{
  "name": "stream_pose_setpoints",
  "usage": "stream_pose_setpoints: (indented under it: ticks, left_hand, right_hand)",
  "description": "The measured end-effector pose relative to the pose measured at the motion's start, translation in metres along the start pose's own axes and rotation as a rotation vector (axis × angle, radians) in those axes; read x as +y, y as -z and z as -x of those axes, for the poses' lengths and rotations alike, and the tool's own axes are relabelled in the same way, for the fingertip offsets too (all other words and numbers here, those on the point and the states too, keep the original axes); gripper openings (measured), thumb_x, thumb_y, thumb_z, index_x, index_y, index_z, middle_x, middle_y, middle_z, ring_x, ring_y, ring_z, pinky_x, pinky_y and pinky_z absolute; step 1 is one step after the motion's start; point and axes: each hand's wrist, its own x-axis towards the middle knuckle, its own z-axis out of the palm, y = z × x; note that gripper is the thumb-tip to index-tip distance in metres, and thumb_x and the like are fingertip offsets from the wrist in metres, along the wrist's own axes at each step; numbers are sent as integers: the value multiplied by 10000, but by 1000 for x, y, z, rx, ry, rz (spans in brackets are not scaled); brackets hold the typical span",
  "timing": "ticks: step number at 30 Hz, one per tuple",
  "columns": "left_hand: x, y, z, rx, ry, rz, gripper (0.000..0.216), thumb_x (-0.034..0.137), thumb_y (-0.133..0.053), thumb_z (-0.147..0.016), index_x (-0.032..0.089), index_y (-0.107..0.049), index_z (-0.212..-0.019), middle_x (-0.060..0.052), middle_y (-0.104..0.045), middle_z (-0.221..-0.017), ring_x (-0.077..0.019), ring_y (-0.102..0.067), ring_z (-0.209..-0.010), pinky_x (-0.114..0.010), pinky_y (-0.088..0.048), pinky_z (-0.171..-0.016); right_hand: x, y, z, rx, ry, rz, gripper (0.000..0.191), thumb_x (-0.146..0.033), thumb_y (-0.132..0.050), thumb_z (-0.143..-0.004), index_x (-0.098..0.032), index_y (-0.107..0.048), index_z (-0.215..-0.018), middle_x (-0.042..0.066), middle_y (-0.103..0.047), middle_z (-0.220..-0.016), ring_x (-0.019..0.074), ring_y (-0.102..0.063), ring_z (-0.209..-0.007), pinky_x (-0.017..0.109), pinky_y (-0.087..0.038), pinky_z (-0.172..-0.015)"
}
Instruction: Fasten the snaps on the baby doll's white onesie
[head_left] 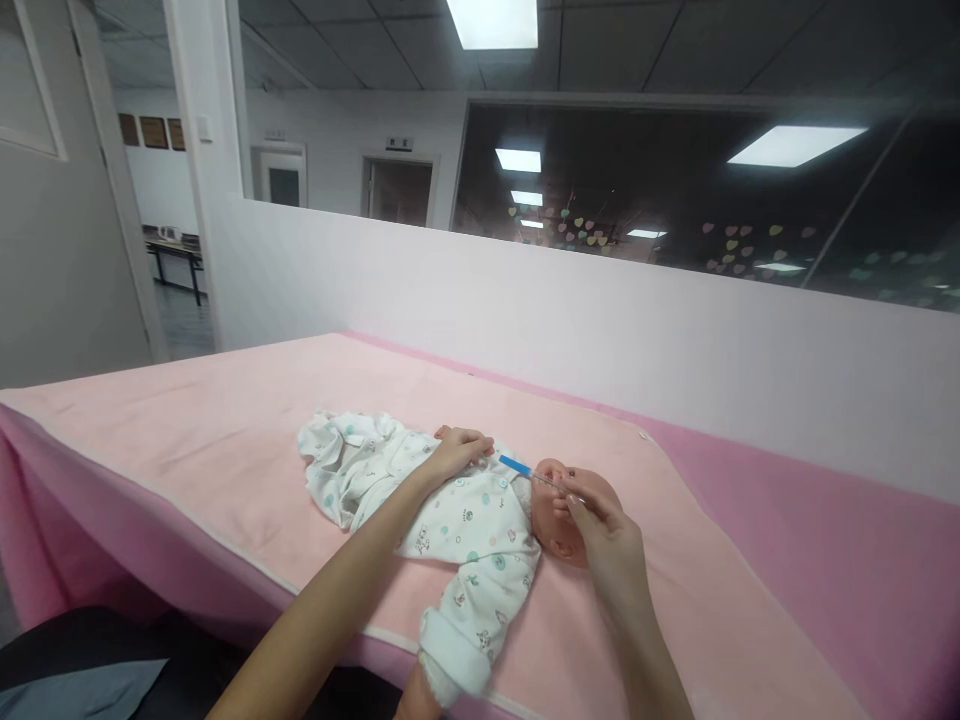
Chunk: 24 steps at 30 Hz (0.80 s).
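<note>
A baby doll (pixel 546 540) lies on its back, its head to the right, dressed in a white outfit (pixel 450 525) with small printed figures. My left hand (pixel 461 453) rests on the doll's upper chest, fingers bent together at the front of the clothing near the collar. Over the doll's face, my right hand (pixel 604 520) pinches one end of a thin clear stick with a blue end, which looks like a thermometer (pixel 516 465). Its blue end points left, toward the collar and my left fingers. Part of the doll's face is hidden behind my right hand.
The doll lies on a pale pink mat (pixel 225 440) over a darker pink table cover (pixel 847 500). A low white wall (pixel 525 300) with glass above runs along the table's far side. A door (pixel 67 200) stands at the left.
</note>
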Motion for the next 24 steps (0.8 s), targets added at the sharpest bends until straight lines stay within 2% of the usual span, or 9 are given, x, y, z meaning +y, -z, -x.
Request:
stream_pose_setpoints:
  ticks: [11, 19, 24]
  left_hand:
    - [-4, -2, -3, -34, -45, -52, 399, 479, -542, -692, 95, -644, -663, 0, -544, -527, -61, -407, -461, -195, -285, -472]
    - [-1, -3, -2, -52, -43, -47, 379, 456, -536, -703, 97, -642, -652, -8, -555, -544, -70, -427, -479, -195, -283, -465]
    - [1, -3, 0, -29, -53, -93, 362, 439, -527, -707, 101, -655, -678, 3, -533, -514, -72, -419, -470, -194, -270, -454]
  right_hand:
    - [7, 4, -2, 14, -17, -38, 399, -438, -653, -632, -174, -666, -931, 79, -680, -829, 189, -631, -718, 331, -523, -671]
    - [0, 1, 3, 9, -23, -87, 444, -384, -658, -658, -161, -599, -1037, 86, -657, -965, 180, -636, -754, 323, -534, -716]
    - [0, 1, 3, 22, -38, -104, 482, -397, -660, -659, -163, -574, -1072, 82, -655, -979, 172, -636, -724, 318, -542, -700]
